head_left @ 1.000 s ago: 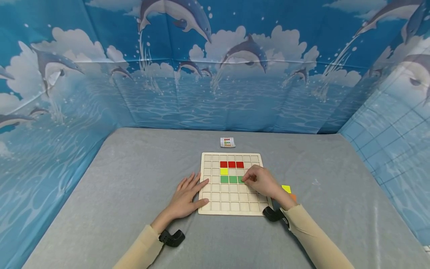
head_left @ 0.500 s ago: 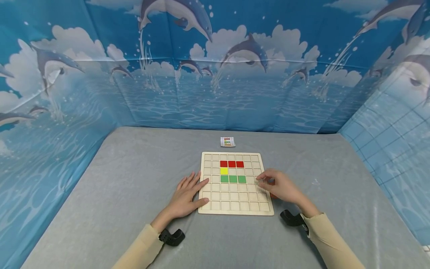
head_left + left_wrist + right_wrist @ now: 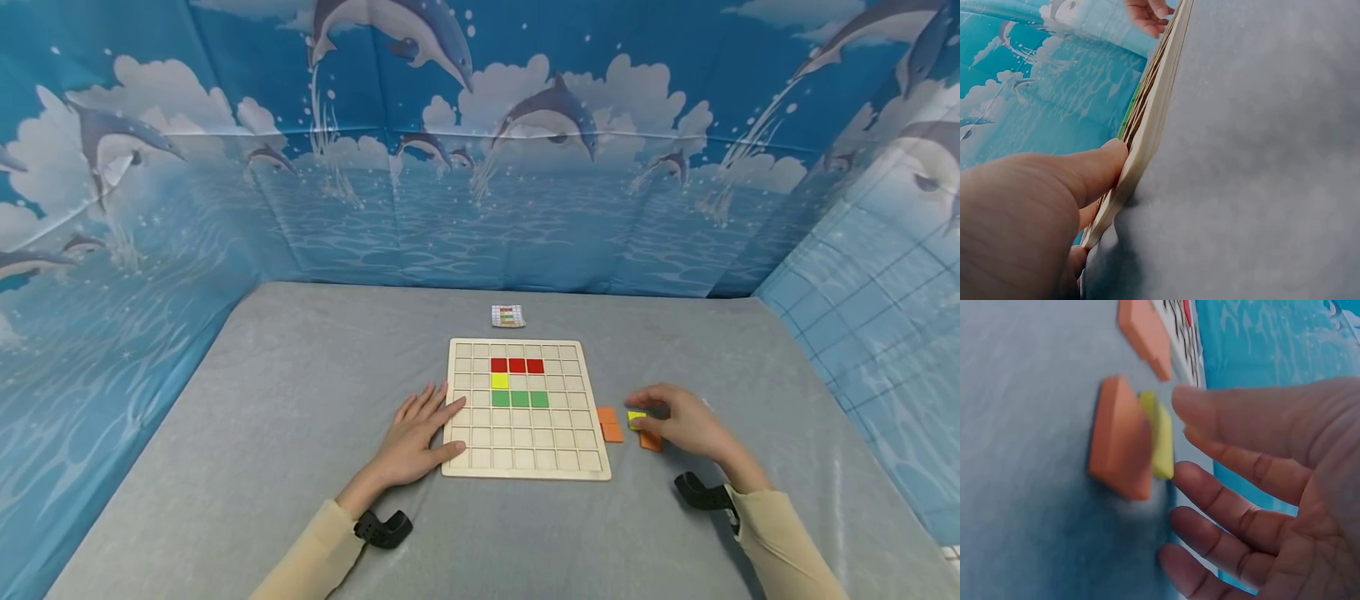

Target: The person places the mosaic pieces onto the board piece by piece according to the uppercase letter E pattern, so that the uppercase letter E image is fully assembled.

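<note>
My left hand [image 3: 412, 442] lies flat with spread fingers over the left edge of a wooden grid board [image 3: 480, 460]. Its thumb [image 3: 1094, 172] touches the board's rim in the left wrist view. To the right of the board, my right hand [image 3: 681, 421] hovers at a loose yellow tile [image 3: 635, 420], thumb and fingers parted around it and holding nothing. That yellow tile leans over an orange tile [image 3: 1119, 444] in the right wrist view. Set in the board are three red tiles [image 3: 517, 366], one yellow tile [image 3: 499, 381] and three green tiles [image 3: 520, 399].
More orange tiles [image 3: 611, 429] lie against the board's right edge. A small printed card [image 3: 508, 316] with a coloured grid sits beyond the board. Grey cloth [image 3: 315, 358] covers the table, and a dolphin-print curtain [image 3: 450, 225] hangs behind and at both sides.
My right hand has let go of the third green tile and moved right, off the board, to the loose yellow tile. The left hand has stayed in place.
</note>
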Tool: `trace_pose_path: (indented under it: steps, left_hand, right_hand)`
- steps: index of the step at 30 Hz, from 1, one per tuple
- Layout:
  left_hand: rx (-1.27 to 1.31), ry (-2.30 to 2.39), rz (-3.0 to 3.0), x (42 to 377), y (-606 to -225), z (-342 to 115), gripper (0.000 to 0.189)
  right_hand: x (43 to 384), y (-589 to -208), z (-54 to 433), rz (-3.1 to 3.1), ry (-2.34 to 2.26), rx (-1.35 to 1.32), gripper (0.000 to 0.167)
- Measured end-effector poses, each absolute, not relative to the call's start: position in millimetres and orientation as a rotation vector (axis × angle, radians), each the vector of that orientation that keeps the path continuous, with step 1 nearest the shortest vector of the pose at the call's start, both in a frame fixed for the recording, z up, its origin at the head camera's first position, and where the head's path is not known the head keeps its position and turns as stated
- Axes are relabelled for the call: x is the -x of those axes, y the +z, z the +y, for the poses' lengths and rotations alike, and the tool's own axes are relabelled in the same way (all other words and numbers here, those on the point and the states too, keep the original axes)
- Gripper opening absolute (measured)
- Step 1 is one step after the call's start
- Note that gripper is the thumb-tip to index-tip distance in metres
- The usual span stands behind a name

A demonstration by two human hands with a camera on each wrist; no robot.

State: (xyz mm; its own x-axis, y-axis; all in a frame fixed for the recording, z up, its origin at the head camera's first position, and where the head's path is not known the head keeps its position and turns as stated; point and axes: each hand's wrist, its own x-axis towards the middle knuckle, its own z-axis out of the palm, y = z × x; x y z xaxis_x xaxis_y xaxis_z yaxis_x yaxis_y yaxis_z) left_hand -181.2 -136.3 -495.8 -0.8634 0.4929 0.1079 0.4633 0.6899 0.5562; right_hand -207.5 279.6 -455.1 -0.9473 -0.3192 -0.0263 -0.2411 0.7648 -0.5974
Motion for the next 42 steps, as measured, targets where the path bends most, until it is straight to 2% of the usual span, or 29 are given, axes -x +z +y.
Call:
trace_pose_path:
  steps: [4, 13, 21, 27, 34, 42]
  left_hand:
    - [-0.801, 0.910, 2.836, 180.7, -494.6, -136.5, 0.065]
    - [-0.788, 0.910, 2.832, 180.2, -493.2, -136.5, 0.065]
    - [-0.783, 0.901, 2.834, 180.5, -493.1, -136.9, 0.065]
    - [-0.784, 0.899, 2.835, 180.1, -492.4, -136.4, 0.064]
    - [-0.797, 0.908, 2.830, 180.0, -494.5, -136.6, 0.065]
    - [-0.787, 0.910, 2.836, 181.7, -495.9, -136.2, 0.066]
  right_hand:
    - [206.9, -457.2, 282.7, 2.836, -0.889, 0.424, 0.029]
    - [206.0, -455.6, 282.5, 2.790, -0.925, 0.300, 0.023]
    - [207.7, -455.5, 276.8, 2.855, -0.835, 0.215, 0.027]
    - [205.5, -454.9, 268.7, 2.926, -0.834, 0.182, 0.023]
    - [203.6, -455.5, 250.2, 3.024, -0.979, 0.310, 0.020]
    - [208.3, -457.8, 203.4, 2.895, -1.221, 0.558, 0.015]
